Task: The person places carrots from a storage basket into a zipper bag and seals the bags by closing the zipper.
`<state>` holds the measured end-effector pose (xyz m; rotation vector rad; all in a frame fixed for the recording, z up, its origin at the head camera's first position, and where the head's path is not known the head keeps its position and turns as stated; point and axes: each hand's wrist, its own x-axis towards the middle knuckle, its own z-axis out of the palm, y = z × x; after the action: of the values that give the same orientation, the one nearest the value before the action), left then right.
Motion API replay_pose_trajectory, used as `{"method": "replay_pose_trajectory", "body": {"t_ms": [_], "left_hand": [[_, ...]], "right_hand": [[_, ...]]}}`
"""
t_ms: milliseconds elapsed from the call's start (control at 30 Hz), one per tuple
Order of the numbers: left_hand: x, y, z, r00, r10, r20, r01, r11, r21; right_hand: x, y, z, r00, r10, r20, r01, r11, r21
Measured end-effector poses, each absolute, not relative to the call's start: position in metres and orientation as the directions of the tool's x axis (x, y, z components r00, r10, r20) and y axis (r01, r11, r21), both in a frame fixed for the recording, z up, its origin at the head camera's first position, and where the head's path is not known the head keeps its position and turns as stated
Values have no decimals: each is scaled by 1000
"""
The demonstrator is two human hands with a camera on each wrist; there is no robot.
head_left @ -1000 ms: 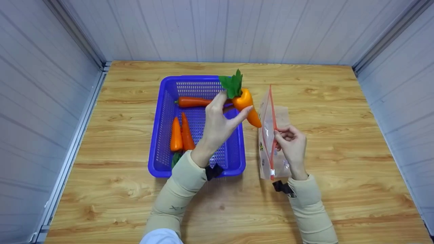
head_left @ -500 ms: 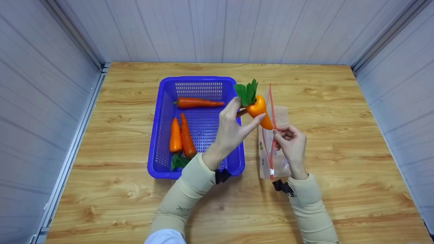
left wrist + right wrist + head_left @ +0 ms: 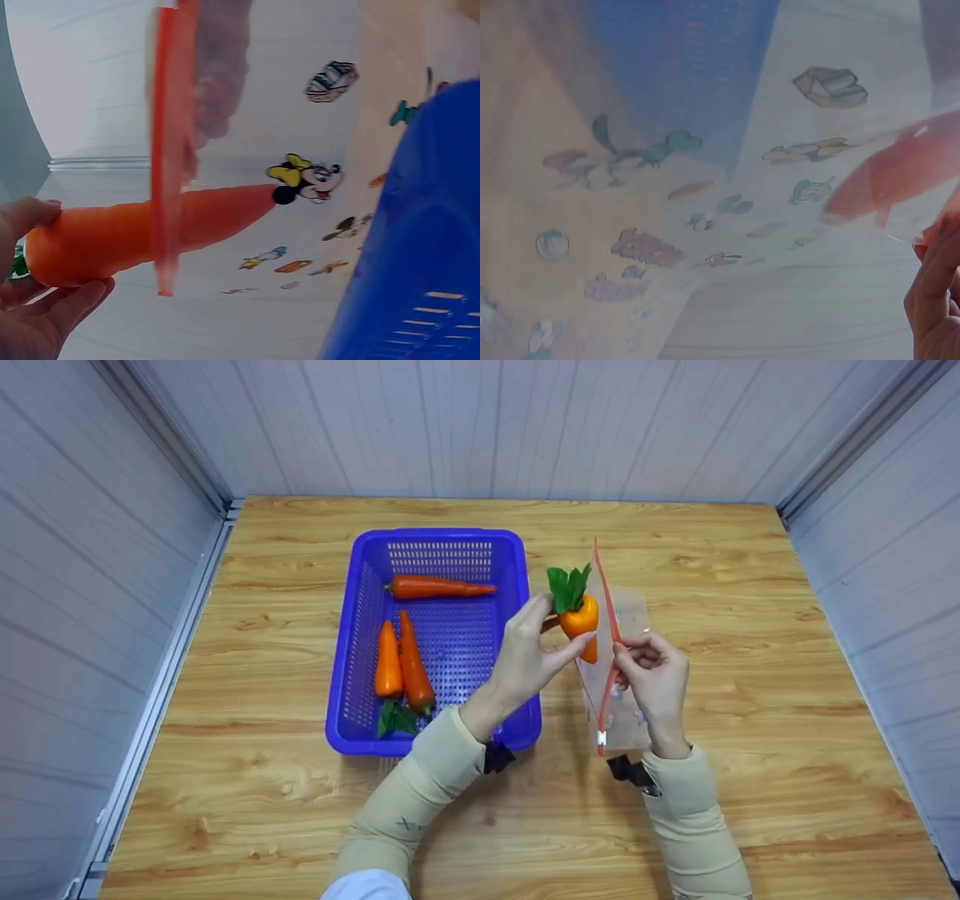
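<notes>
Orange carrot (image 3: 580, 621), pinched by left hand (image 3: 525, 654), farther right than 1 second ago, tip inside bag (image 3: 628, 721) pinched by right hand (image 3: 657, 676)

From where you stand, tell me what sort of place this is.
Probably an enclosed work booth: pale panel walls stand on three sides of a wood-grain tabletop, where a blue basket holds carrots.
</notes>
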<state>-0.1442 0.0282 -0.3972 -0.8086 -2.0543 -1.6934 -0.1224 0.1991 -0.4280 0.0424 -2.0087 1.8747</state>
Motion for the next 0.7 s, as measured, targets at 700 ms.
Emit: {"method": "replay_pose_trajectory", "body": {"t_ms": [700], "left_hand": [[-146, 30, -407, -807, 339, 484, 588, 386, 711]], "right_hand": [[-124, 207, -415, -884, 273, 379, -362, 111, -926]]}}
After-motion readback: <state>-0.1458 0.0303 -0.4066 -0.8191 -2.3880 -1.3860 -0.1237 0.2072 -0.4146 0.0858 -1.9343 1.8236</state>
